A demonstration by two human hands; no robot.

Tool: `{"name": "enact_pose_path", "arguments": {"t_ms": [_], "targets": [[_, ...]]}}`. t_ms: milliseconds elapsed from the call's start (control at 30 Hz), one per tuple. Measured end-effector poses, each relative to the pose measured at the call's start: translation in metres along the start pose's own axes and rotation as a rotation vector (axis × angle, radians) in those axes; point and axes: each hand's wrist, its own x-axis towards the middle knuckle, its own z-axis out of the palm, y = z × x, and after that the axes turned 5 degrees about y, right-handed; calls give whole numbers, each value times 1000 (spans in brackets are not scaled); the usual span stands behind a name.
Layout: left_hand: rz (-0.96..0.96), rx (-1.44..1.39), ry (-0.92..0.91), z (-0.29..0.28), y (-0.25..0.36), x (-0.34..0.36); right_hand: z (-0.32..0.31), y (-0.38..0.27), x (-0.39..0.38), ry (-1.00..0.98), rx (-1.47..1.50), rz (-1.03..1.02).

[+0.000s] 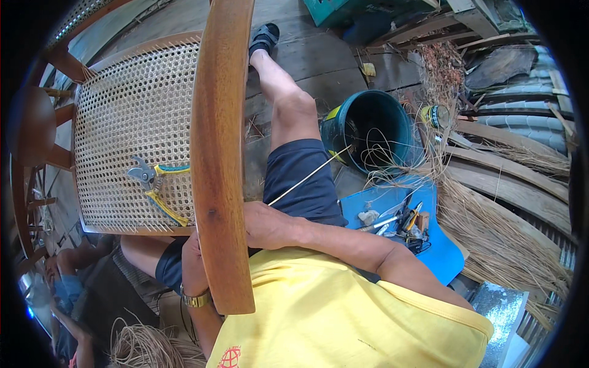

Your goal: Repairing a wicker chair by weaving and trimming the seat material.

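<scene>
A wooden chair stands before me, its broad brown rail [218, 141] crossing in front of both hands. My right hand [267, 224] is closed at the rail's right side; a pale cane strand [307, 177] runs out from it toward the bucket. Its fingertips are hidden behind the wood. My left hand [194, 264], with a gold watch on the wrist, is at the rail's left side under the seat edge; the rail covers its fingers. On the woven cane seat [129, 104], short strand ends stick up along the border. Pruning shears [147, 175] with yellow-and-green handles lie there, jaws apart.
A dark green bucket [331, 130] with loose strands stands at right. Beside it, a blue sheet [445, 251] bears several tools. Cane bundles [503, 233] lie far right; a coil [144, 346] is at lower left. Another person [70, 294] sits at left.
</scene>
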Motion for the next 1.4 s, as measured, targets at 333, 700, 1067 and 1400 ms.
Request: {"name": "enact_pose_path", "arguments": {"t_ms": [333,700,1067,1400], "targets": [[242,396,419,34,21,-3,29,34,-2,-10,-14,63],[424,391,684,40,15,15,41,37,7,-17,729,191],[310,373,635,22,-2,3,42,27,11,-30,645,586],[628,556,799,3,23,25,16,19,23,49,463,482]]}}
